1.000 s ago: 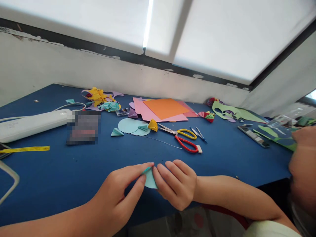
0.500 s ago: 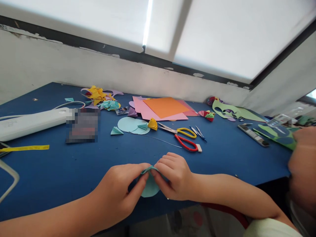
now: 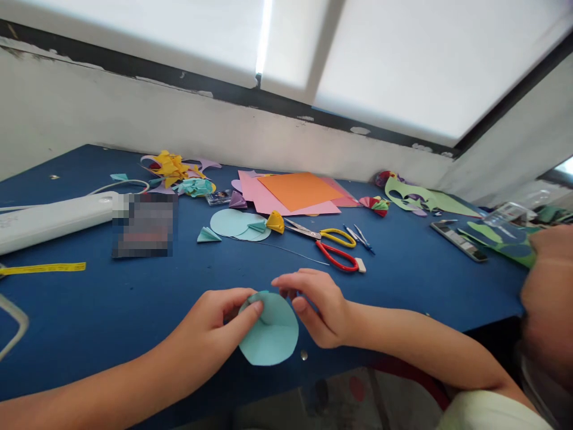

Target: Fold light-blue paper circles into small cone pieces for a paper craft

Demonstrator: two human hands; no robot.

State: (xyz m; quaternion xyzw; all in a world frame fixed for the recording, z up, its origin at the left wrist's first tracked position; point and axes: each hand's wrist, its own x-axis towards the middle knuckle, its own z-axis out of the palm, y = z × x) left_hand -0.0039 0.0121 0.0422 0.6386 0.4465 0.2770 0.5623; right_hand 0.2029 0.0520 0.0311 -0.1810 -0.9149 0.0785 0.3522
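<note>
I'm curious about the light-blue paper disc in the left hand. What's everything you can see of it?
The disc looks like thin, plain paper, nearly round but flatter along the bottom. A crease crosses its middle and the upper part looks bent; it is otherwise opened out, its face towards the camera. The left hand pinches its upper left, hiding some of it. It is held over the table's near side. Whether the right hand touches it is unclear.
</note>
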